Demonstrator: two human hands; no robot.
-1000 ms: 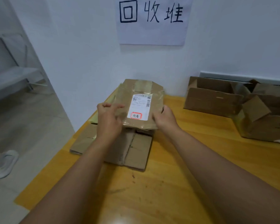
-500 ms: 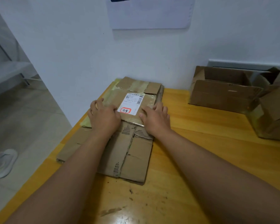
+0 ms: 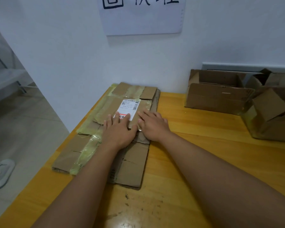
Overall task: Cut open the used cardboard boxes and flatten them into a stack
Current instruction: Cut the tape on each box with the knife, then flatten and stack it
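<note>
1. Hands first: left hand [image 3: 118, 130] and right hand [image 3: 152, 126] laid palm-down with fingers straight, side by side, gripping nothing, pressing on the flattened box [image 3: 122, 109] that tops the stack [image 3: 102, 137].
2. Left fingertips touching the near edge of the white shipping label [image 3: 129, 107]; right hand just right of that label, at the near right corner of the flattened box.
3. Flattened box: brown corrugated card, glossy yellowish tape [image 3: 87, 150] across the seams. Probably light, stiff across the panels yet springy at the folds, so likely to lift once pressure comes off. Tape and label likely slick under a palm; bare card better for grip.
4. Best hold, by judgement: flat pressure over the creases to set them, or opposite long edges pinched for shifting; torn flap ends likely weak.
5. Stack: several flat layers, edges ragged and uneven, lower pieces jutting toward the near side of the label. Placed on the left end of the wooden table [image 3: 196, 162], far end close to the white wall [image 3: 72, 55].
6. Well right of the label: open box [image 3: 217, 99] standing uncut, flaps up, beside a crumpled box [image 3: 273, 119] with bent flaps and clear tape. Both apparently yet to be cut and flattened.
7. Above the label, on the wall: paper sign [image 3: 141, 17] with handwritten black characters, top cropped.
</note>
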